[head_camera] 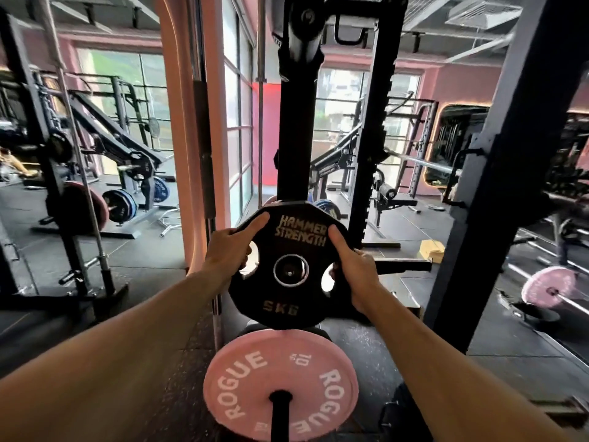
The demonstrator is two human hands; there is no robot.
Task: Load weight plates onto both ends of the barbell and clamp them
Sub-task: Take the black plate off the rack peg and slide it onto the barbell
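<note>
Both our hands, left hand (230, 250) and right hand (354, 269), grip the black 5 kg plate (288, 266) on its peg; below them a pink plate (280, 386) waits; no barbell loading or clamp visible yet.

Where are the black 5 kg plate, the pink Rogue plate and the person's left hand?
black 5 kg plate (288, 309): head view, lower face by the weight marking.
pink Rogue plate (280, 362): head view, upper face.
left hand (228, 250): head view, back of the hand.
</note>
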